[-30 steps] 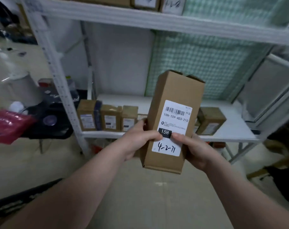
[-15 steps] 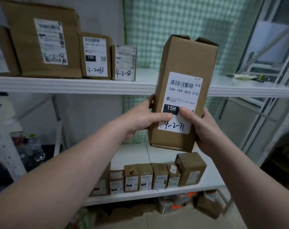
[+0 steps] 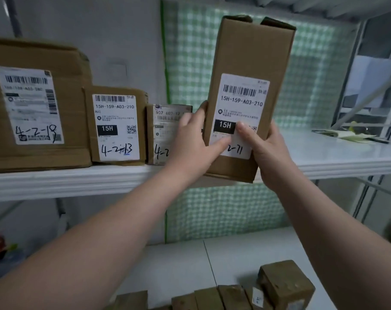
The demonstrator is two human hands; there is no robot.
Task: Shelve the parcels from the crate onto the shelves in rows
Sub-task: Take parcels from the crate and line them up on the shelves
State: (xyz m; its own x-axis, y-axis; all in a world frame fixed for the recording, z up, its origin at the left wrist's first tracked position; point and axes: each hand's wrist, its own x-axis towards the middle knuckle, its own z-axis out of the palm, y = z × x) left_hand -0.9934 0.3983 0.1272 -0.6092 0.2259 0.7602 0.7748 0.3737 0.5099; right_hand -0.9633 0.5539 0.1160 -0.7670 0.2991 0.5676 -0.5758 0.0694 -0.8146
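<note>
Tall brown labelled parcel (image 3: 253,52) is held nearly upright at the upper shelf (image 3: 346,158) edge.

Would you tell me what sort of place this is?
Likely a parcel storeroom: a white shelf holds a row of cardboard parcels with barcode labels and handwritten codes; a similar tall box is being held.

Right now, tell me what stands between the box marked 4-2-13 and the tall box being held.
Head view: one small parcel, label starting 507, stands there on the upper shelf, partly behind the left hand gripping the tall box.
</note>
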